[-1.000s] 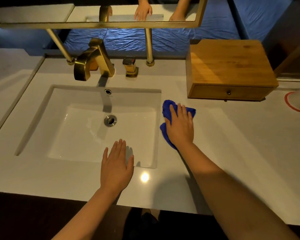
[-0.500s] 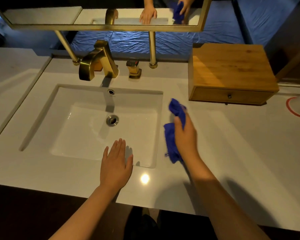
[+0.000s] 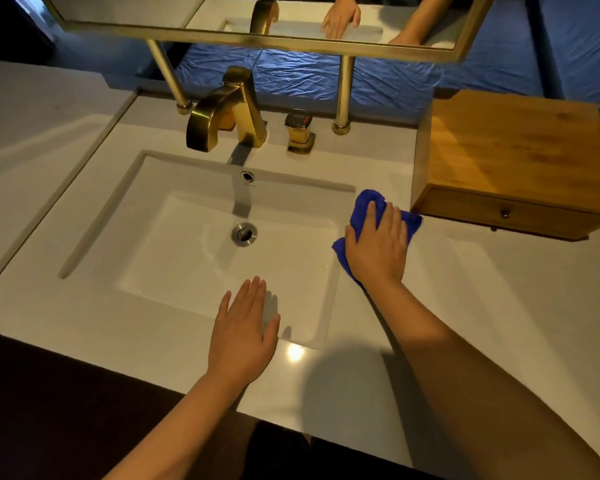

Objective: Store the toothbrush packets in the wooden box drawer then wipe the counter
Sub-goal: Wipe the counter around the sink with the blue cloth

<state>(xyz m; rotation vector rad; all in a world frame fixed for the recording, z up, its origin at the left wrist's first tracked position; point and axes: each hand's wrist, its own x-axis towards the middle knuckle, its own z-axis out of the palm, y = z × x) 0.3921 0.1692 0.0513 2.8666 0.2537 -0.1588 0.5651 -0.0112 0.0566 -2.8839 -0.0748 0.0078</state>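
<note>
White counter (image 3: 499,306): wooden box (image 3: 513,150), blue cloth (image 3: 364,206), gold faucet (image 3: 229,109).

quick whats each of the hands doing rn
Left hand: open, flat over the sink's front edge.
Right hand: open, pressing the blue cloth onto the counter.

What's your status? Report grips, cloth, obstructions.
Right grip presses blue cloth on counter, right of sink. Left grip flat on sink's front rim, empty. Drawer of wooden box shut, just beyond cloth; no packets in view.
</note>
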